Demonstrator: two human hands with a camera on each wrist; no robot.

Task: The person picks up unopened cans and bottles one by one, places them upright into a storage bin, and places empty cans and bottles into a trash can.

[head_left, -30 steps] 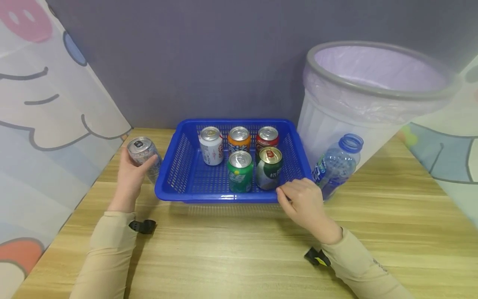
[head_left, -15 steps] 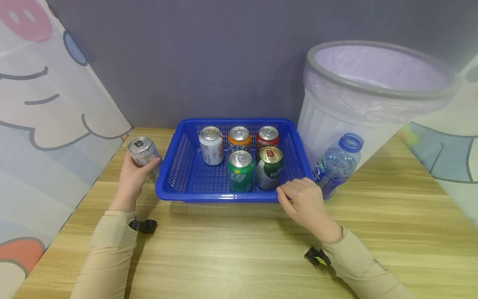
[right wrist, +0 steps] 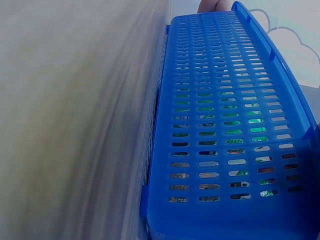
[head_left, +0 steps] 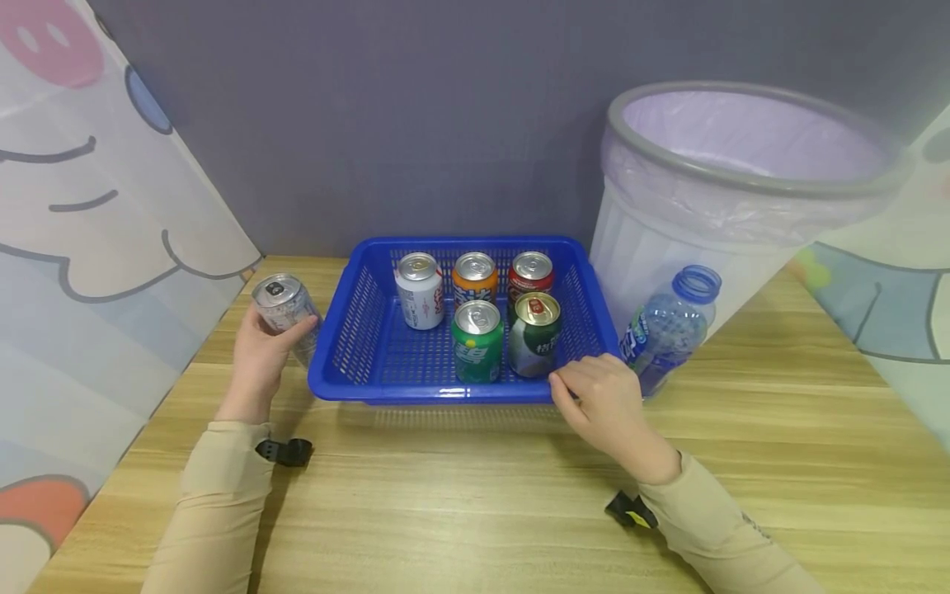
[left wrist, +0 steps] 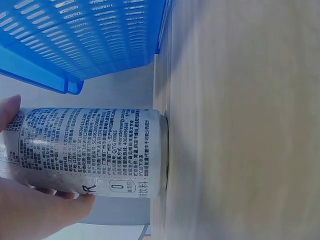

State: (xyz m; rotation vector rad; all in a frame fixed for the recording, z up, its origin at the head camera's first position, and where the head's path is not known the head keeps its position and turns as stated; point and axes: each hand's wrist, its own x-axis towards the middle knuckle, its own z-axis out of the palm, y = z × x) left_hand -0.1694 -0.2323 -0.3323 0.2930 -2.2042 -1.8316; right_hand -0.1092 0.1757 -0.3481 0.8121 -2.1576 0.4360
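Note:
At the left of the head view, my left hand (head_left: 260, 355) grips a tall pale silver can (head_left: 288, 307), standing upright beside the basket. The left wrist view shows small dark print on that can (left wrist: 100, 150), its base right at the tabletop. My right hand (head_left: 604, 404) holds the front right corner of a blue plastic basket (head_left: 416, 391), fingers curled over the rim. Inside stand a white can (head_left: 420, 297), an orange can (head_left: 475, 285), a red can (head_left: 531, 276), a green can (head_left: 477, 346) and a dark green can with a gold top (head_left: 535, 338).
A clear bottle with a blue neck (head_left: 679, 322) stands just right of the basket. Behind it is a large white bin (head_left: 646, 231) with a purple liner. A grey wall (head_left: 416, 124) closes off the back of the wooden table (head_left: 445, 511).

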